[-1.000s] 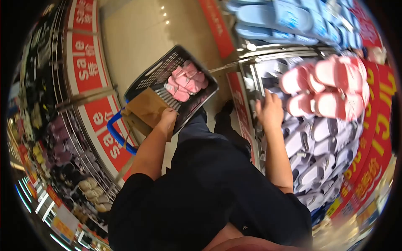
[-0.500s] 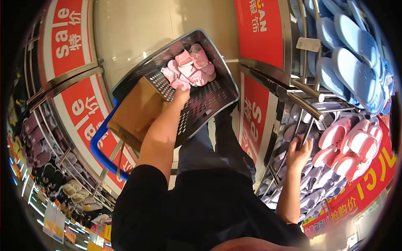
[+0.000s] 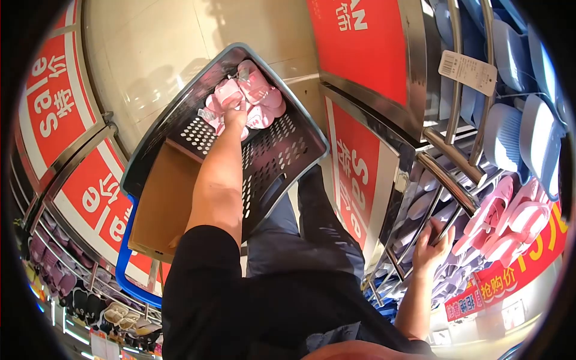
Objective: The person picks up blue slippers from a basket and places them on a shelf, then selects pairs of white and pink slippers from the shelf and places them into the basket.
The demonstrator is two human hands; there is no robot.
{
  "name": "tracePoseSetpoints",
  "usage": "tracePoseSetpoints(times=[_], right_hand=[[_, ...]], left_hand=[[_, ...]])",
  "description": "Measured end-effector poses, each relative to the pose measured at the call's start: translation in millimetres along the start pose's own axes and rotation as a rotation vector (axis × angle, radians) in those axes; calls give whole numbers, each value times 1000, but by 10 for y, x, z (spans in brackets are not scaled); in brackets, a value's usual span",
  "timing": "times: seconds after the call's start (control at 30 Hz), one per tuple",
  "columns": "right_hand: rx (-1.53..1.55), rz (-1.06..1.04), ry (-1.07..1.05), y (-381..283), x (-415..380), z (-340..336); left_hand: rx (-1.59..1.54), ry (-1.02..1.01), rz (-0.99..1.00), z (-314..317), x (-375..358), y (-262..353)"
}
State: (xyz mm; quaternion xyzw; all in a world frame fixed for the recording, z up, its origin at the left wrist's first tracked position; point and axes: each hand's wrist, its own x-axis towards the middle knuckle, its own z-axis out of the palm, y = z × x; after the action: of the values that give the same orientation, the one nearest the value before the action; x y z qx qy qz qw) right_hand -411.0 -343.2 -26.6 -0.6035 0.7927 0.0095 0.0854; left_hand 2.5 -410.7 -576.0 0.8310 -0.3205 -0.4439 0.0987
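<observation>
The person's left hand (image 3: 235, 113) is reaching down into a dark perforated shopping basket (image 3: 282, 157), its fingers closing on a cluster of pink slippers (image 3: 252, 96) lying at the basket's far end; the grip looks like a loose pinch on one slipper, though the fisheye view is making it hard to say whether the hand is holding the slipper or only pressing on it. So some pink pairs are already sitting in the basket, and a brown paper bag (image 3: 161, 207) is lying in its near end beside the forearm. Plenty of stock is hanging on the display at the right: more pink slippers on the rack (image 3: 510, 216) and light blue slippers (image 3: 516, 132) above them. The left arm is stretching nearly straight, forearm lying over the basket's floor. The right hand (image 3: 433, 243) is raised at the side, fingers curling up around a metal rack bar (image 3: 447, 180), holding no slipper. A white price tag (image 3: 468, 71) is dangling from the upper rail.
</observation>
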Motion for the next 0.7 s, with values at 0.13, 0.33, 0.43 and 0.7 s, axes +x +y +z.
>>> tracePoseSetpoints(times=[0.13, 0.33, 0.43, 0.7], right_hand=[[41, 52, 18, -132, 77, -15], [111, 79, 16, -124, 96, -54], [80, 60, 26, -135, 92, -93], [146, -16, 105, -44, -47, -225]], left_hand=[[-52, 441, -63, -435, -496, 430], [-33, 527, 87, -1016, -1257, 690], [-124, 506, 127, -1391, -1776, 801], [-122, 290, 875, -2543, -3821, 1603]])
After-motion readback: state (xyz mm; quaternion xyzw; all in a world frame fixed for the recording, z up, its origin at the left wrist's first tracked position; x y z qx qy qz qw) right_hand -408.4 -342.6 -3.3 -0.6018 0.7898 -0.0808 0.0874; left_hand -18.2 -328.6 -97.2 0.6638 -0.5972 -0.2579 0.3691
